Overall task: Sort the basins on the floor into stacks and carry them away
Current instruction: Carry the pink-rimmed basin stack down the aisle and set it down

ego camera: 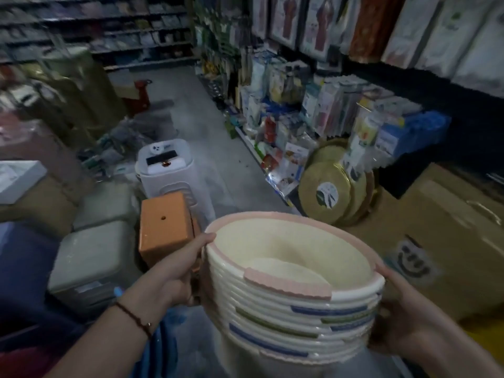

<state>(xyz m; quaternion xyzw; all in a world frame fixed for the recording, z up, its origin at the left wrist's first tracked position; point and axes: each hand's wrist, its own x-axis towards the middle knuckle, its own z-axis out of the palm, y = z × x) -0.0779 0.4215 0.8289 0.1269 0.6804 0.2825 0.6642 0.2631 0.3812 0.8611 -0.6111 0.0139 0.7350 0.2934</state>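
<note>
Both hands are on the stack of basins [294, 304], held up off the floor at about waist height and tilted so the open mouth leans toward the aisle. The top basin [275, 241] is cream inside with a pink rim; below it the nested rims show bands of blue, green and pink.

The left hand [177, 271] grips the stack on its left side, thumb hooked over the pink rim, fingers curled underneath out of sight. A thin dark bracelet [135, 319] circles that wrist. The right hand [401, 315] clasps the stack's right side, thumb lying along the upper rims, fingers wrapped round the far side.

Just left of the basins, an orange box [165, 227] stands on end, and behind it a white tower appliance [169, 170] rises from the grey floor [207, 126]. 2 pale grey tubs [92, 257] sit to the left of those. On the right, round gold trays [327, 192] lean against the shelving, next to a large cardboard carton [450, 236] with a smiley face printed on it. Packaged goods [286, 110] crowd the right-hand shelves; the picture is dim and smeared, so labels can't be read.
</note>
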